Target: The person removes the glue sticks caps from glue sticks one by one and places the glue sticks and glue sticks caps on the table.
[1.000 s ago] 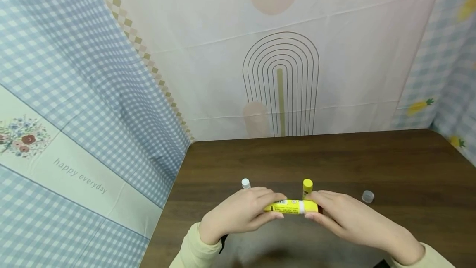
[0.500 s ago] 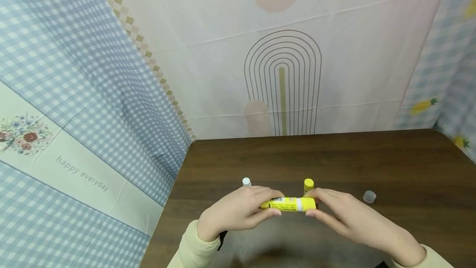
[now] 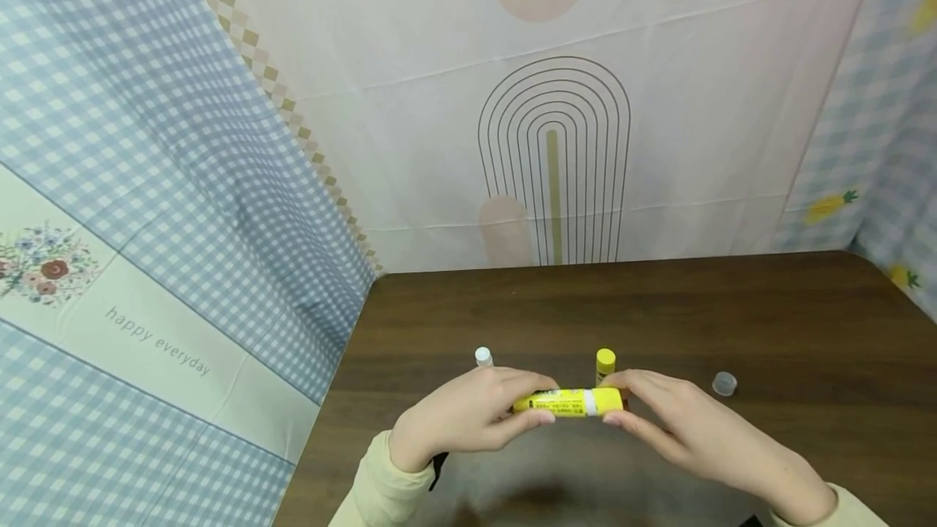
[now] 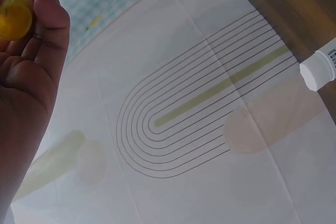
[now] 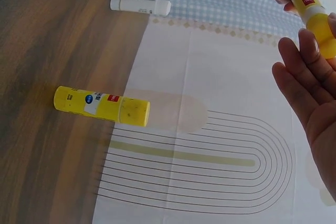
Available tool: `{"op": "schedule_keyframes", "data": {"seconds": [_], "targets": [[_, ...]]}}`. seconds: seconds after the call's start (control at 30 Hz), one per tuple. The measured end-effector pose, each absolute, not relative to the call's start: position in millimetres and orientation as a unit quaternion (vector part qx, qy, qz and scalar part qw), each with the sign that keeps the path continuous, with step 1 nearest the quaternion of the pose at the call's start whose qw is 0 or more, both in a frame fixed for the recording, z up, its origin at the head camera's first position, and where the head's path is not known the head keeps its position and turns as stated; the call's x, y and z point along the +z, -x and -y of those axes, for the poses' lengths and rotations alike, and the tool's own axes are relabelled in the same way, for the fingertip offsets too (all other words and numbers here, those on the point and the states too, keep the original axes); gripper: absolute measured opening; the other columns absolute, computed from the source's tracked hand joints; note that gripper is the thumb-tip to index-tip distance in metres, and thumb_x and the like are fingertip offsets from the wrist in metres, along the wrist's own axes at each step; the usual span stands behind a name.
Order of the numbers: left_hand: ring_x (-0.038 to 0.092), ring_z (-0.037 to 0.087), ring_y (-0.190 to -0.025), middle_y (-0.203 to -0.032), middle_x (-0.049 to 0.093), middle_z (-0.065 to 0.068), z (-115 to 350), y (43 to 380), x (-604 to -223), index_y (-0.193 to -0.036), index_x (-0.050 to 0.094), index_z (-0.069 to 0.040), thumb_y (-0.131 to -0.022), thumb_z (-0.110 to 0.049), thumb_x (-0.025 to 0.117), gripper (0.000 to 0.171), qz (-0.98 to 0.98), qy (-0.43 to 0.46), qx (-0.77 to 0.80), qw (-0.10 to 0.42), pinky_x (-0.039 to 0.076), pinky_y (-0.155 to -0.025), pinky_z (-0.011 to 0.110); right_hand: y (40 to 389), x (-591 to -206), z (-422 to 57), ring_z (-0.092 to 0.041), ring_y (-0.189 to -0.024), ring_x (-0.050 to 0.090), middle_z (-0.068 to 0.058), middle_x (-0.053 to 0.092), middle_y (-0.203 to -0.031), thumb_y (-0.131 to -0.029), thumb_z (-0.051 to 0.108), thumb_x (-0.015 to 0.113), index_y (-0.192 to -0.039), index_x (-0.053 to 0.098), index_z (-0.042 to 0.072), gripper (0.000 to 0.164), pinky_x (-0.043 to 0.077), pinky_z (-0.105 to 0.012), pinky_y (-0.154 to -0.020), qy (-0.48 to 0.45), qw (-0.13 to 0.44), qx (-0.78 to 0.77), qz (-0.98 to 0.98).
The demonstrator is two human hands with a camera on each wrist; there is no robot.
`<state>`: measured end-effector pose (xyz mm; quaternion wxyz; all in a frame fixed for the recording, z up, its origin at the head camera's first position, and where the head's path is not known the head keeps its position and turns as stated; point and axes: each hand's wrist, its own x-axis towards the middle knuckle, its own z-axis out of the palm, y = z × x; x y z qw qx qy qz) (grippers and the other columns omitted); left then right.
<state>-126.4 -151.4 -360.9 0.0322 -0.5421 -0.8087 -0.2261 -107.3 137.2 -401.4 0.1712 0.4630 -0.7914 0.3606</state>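
Note:
A yellow glue stick (image 3: 560,402) with a white band near its right end lies level between both hands, above the near part of the table. My left hand (image 3: 468,413) grips its left part, thumb below and fingers over the top. At the other end, the thumb and fingers of my right hand (image 3: 688,421) pinch the yellow section beyond the band. Just behind the right fingertips a second yellow glue stick (image 5: 100,106) stands upright. A white glue stick (image 5: 139,5) stands behind the left hand, its lower part hidden in the head view.
A small clear round cap (image 3: 725,384) lies on the brown wooden table (image 3: 805,332), right of the upright yellow glue stick. Behind the table hangs a pale cloth (image 3: 424,145) with arch lines. Blue checked cloth (image 3: 220,185) hangs along the left side.
Both hands and the held glue stick have shifted slightly up and left. The stick has turned a little, so its barcode shows less. Both hands keep their hold.

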Motion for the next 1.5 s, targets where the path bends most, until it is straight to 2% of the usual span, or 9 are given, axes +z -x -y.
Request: {"op": "schedule_keyframes", "data": {"seconds": [0.47,0.77,1.1,1.5], "targets": [[0.045,-0.006,-0.065,-0.086,0.061,-0.008,151.8,125.5,-361.3,-0.116,0.066,-0.007,-0.104,-0.024,0.059,0.023,0.809,0.539,-0.233,0.024,0.040,-0.065,0.006,105.0,-401.3,-138.5,0.003,-0.081,0.053,0.018,0.058,-0.102,-0.089,0.007,0.076,-0.121,0.059,0.022,0.039,0.042,-0.010,-0.069,-0.459,0.171,0.368,0.790],[0.042,-0.009,-0.065,-0.085,0.060,-0.009,151.0,123.1,-359.5,-0.118,0.064,-0.007,-0.106,-0.026,0.055,0.024,0.820,0.535,-0.203,0.013,0.039,-0.064,0.006,100.7,-404.4,-139.1,0.002,-0.092,0.060,0.016,0.062,-0.112,-0.089,0.007,0.076,-0.123,0.059,0.021,0.041,0.047,-0.013,-0.079,-0.446,0.169,0.355,0.804],[0.044,-0.005,-0.067,-0.085,0.058,-0.010,150.9,122.2,-357.2,-0.117,0.064,-0.007,-0.106,-0.025,0.054,0.023,0.816,0.536,-0.215,0.016,0.039,-0.066,0.007,99.7,-403.0,-137.9,-0.001,-0.092,0.061,0.014,0.063,-0.110,-0.087,0.003,0.077,-0.122,0.059,0.019,0.043,0.048,-0.013,-0.081,-0.445,0.164,0.367,0.800],[0.045,-0.005,-0.068,-0.085,0.057,-0.009,152.9,121.7,-357.4,-0.118,0.063,-0.007,-0.107,-0.025,0.053,0.024,0.815,0.538,-0.214,0.018,0.040,-0.067,0.008,104.6,-405.4,-135.3,-0.004,-0.095,0.062,0.012,0.063,-0.110,-0.090,0.010,0.078,-0.121,0.061,0.016,0.036,0.048,-0.014,-0.085,-0.480,0.212,0.388,0.758]]}}
